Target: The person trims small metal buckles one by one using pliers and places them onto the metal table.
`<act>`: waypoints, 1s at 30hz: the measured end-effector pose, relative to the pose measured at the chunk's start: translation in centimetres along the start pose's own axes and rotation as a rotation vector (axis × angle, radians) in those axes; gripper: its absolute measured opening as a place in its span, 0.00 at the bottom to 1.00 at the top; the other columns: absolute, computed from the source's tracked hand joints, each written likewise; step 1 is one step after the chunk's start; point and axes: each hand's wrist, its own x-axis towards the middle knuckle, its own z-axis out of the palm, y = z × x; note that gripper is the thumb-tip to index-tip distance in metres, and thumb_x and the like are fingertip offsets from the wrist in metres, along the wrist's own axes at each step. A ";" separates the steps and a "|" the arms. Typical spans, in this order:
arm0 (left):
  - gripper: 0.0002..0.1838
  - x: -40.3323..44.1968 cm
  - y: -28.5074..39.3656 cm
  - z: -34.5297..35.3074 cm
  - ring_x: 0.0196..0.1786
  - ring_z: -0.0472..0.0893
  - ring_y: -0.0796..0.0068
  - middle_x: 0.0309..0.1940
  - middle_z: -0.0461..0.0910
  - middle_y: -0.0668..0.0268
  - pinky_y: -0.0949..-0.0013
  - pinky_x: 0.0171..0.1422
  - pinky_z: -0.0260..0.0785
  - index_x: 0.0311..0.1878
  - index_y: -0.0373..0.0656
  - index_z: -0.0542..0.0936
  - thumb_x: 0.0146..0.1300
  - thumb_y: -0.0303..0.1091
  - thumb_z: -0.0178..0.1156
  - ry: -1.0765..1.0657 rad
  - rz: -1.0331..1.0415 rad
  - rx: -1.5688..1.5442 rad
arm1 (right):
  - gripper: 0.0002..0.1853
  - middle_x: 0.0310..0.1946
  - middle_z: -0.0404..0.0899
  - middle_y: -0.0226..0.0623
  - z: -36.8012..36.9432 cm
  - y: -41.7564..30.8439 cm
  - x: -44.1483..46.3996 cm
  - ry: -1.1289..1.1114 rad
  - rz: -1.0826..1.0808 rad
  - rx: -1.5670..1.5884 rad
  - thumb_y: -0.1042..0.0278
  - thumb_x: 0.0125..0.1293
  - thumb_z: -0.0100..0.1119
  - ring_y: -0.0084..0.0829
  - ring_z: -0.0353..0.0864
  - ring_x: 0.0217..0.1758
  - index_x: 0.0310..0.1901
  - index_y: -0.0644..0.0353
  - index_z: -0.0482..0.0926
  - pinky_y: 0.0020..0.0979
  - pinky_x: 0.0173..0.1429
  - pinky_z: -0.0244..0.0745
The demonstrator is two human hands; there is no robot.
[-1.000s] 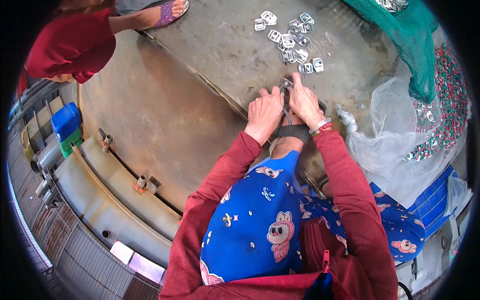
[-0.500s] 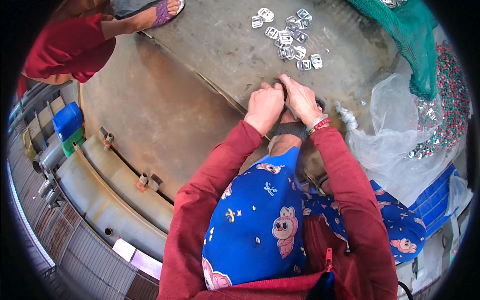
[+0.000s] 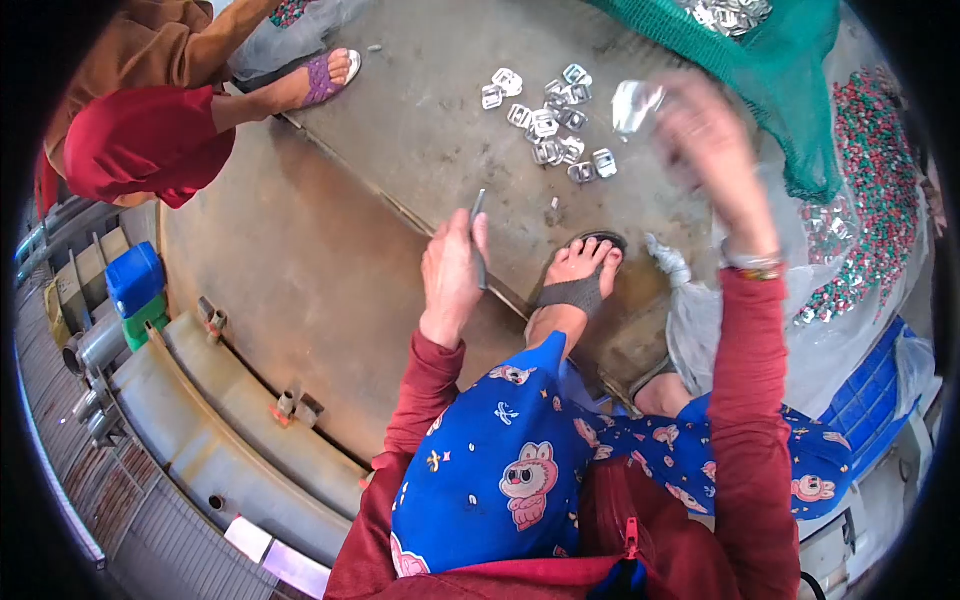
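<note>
My left hand (image 3: 452,275) is closed around a thin grey metal tool (image 3: 480,235), its narrow end pointing up; its exact kind does not show. My right hand (image 3: 705,130) is raised at the right, fingers smeared by motion. A blurred shiny metal piece (image 3: 636,106) appears right at its fingertips; whether it is held or loose I cannot tell. Left of it, several flat silver metal pieces with cut-out openings (image 3: 543,124) lie scattered on the metal floor (image 3: 430,90). Between my hands is my foot in a dark sandal (image 3: 575,293).
Green netting (image 3: 740,85) with more silver pieces (image 3: 735,15) lies at top right. Beyond it are a clear plastic sheet (image 3: 700,320) and a heap of small red and green bits (image 3: 865,190). Another person's sandalled foot (image 3: 318,82) is at upper left. Blue container (image 3: 134,277) stands left.
My hands have parted from over my foot. The left moved left with the tool now visible; the right swung up and right, and a shiny piece now shows beside it.
</note>
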 end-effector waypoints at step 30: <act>0.14 -2.0 1.3 4.3 0.31 0.78 0.39 0.33 0.76 0.44 0.45 0.32 0.71 0.47 0.41 0.72 0.68 0.41 0.51 -0.223 0.111 -0.067 | 0.16 0.47 0.69 0.55 13.4 15.0 -3.3 0.222 0.539 0.722 0.79 0.67 0.45 0.49 0.80 0.45 0.52 0.75 0.57 0.44 0.51 0.82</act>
